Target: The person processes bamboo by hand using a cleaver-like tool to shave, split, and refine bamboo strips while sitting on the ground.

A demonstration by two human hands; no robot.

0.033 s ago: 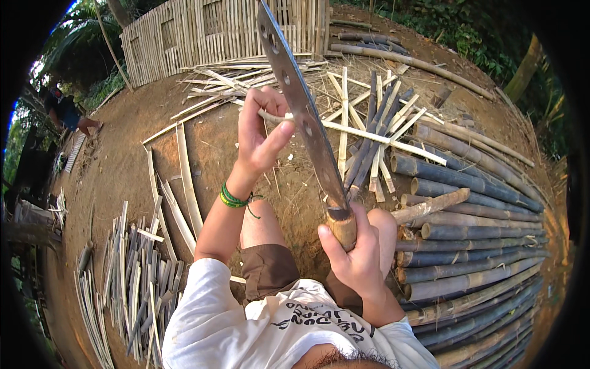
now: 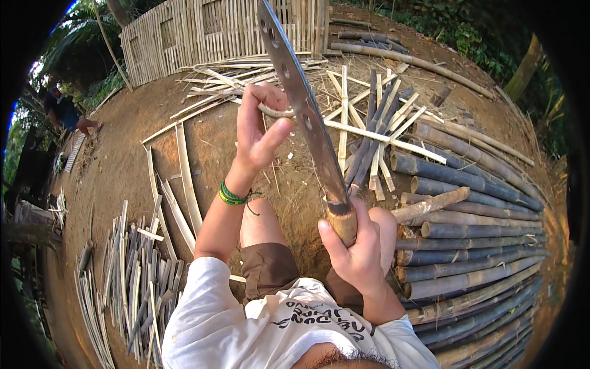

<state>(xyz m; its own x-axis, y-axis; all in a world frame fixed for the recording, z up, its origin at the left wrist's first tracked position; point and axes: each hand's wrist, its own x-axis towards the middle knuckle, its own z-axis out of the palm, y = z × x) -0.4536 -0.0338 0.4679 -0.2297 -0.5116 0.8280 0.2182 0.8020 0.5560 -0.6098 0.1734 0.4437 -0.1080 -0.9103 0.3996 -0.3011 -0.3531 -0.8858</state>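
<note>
My right hand [image 2: 364, 264] is wrapped round the pale wooden handle of a machete [image 2: 307, 111], low in front of my body. Its long dark blade, pierced by several holes, points up and away from me. Farther out and to the left, my left hand [image 2: 257, 138] curls round a short, curved, pale piece of bamboo [image 2: 275, 112], thumb sticking out to the right. One end of that piece meets the flat of the blade or lies just behind it; I cannot tell which. The rest of the piece is hidden by my fingers.
Bamboo poles [image 2: 473, 232] are stacked on my right. Split strips [image 2: 138, 283] lie in a pile at lower left, and more strips [image 2: 372, 132] lie crossed ahead. A bamboo slat fence [image 2: 227, 37] stands at the back. Another person [image 2: 64, 114] is at far left.
The curved bamboo piece has tilted slightly in my left hand, and its pale cut end shows less. My left hand and the machete have shifted only a little.
</note>
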